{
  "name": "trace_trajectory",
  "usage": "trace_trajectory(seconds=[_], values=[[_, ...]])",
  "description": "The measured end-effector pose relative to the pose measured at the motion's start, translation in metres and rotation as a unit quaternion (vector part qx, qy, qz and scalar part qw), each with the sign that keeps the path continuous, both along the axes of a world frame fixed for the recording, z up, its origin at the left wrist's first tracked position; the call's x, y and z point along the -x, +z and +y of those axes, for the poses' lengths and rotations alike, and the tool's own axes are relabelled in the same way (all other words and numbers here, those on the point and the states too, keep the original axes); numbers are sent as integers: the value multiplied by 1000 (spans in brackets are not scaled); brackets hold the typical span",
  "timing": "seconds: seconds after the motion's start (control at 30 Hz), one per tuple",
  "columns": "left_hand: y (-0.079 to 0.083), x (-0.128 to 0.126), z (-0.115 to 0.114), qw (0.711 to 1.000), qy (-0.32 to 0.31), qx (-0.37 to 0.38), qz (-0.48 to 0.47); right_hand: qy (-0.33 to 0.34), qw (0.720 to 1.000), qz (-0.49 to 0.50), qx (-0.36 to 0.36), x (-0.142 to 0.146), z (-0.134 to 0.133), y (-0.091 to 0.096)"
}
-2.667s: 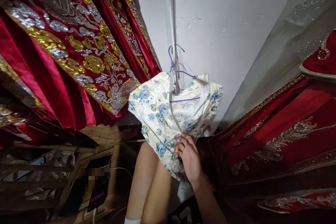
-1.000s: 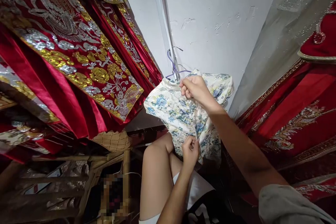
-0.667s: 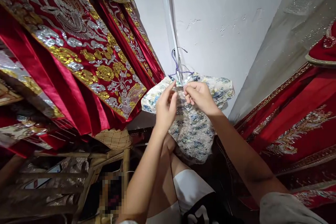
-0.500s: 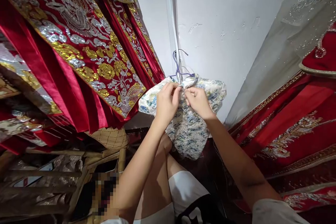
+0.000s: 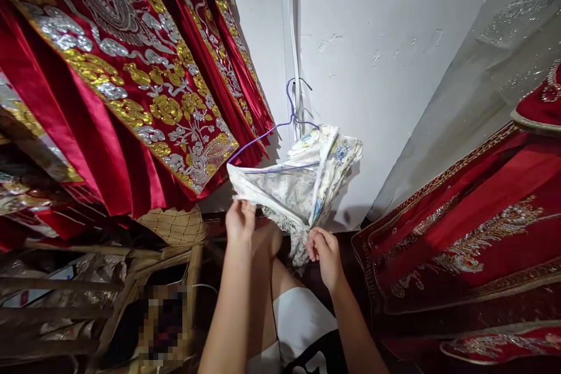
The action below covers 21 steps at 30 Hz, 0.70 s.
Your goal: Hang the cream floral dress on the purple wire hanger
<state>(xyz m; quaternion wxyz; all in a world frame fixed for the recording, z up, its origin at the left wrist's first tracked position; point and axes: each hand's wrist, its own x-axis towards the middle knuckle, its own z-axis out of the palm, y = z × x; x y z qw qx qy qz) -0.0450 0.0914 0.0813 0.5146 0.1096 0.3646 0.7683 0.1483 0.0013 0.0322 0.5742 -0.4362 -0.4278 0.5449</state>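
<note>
A white blouse with a blue and yellow floral print [image 5: 344, 155] hangs half off a purple wire hanger [image 5: 258, 141]. Its front gapes, showing the pale inside, and the hanger's left arm is largely bare of cloth. My left hand [image 5: 240, 223] pinches the blouse's edge at the lower left. Lower down and to the right, my right hand [image 5: 325, 252] has its fingers closed on the front edge where the opening comes to a point. The hanger's hook is at a pale vertical strip [image 5: 290, 23] by the wall.
Red garments with gold and silver embroidery [image 5: 169, 108] hang on the left. To the right are a sheer sparkly fabric [image 5: 464, 70] and beaded red garments [image 5: 460, 234]. A wooden chair-like frame [image 5: 193, 280] stands at lower left. My knees are under the blouse.
The blouse front has come apart, and its left shoulder has slipped down from the hanger. Both hands have moved down from the neckline, the left one also outward to the left.
</note>
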Motion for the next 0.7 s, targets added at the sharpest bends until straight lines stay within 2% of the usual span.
trace_trajectory(seconds=[0.07,0.17,0.2,0.27,0.33,0.37,0.47,0.53,0.6,0.7], values=[[-16,-19,-15,1000,5,11,-6,43,999,-25,10,-5,-2,-6],[-19,-34,-30,999,-18,-18,23,128,985,-115,28,-20,6,-11],[-15,-35,-34,998,-27,-40,41,121,982,-140,23,-25,11,-11],[-3,-36,-40,990,-57,-94,85,64,984,-168,-10,-31,21,-8],[12,-38,-48,972,-117,-146,144,14,985,-165,-49,-29,32,0],[19,-41,-52,956,-156,-169,182,21,987,-149,-60,-26,36,5],[36,-50,-63,887,-241,-213,332,145,987,-37,-51,-14,43,28],[41,-53,-65,842,-235,-226,430,251,967,40,-31,-9,41,45],[39,-52,-62,827,-215,-221,470,332,942,49,-8,-11,38,61],[23,-41,-56,820,-262,-201,466,371,926,-70,1,-25,41,81]])
